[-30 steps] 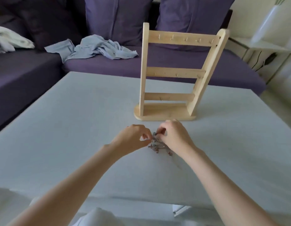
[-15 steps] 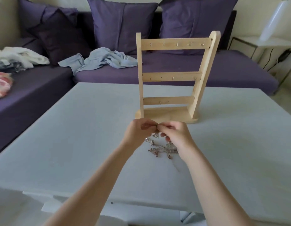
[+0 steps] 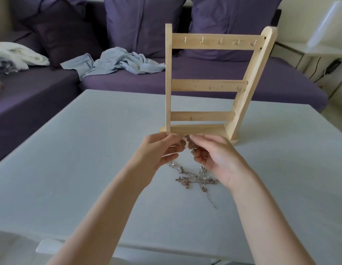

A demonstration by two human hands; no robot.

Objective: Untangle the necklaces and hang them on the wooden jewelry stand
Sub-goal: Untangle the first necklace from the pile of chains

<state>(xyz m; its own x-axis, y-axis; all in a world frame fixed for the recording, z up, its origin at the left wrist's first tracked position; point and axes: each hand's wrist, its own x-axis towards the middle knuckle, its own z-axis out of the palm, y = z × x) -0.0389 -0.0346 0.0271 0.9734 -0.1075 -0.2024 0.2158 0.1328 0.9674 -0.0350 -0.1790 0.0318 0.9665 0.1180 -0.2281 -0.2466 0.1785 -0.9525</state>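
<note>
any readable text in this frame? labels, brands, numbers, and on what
None. No words, numbers or logos show anywhere.
Wooden stand: bare wood and small hooks, no marking.
Necklaces: tangled chains pinched by the left hand and right hand, partly lying on the table; any engraving is too small to tell.
Cushions and clothes on the sofa: plain, no print.

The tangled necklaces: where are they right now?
In the head view the tangled necklaces lie mid-table, in front of the wooden jewelry stand, one end pinched up between the left hand and the right hand.
</note>
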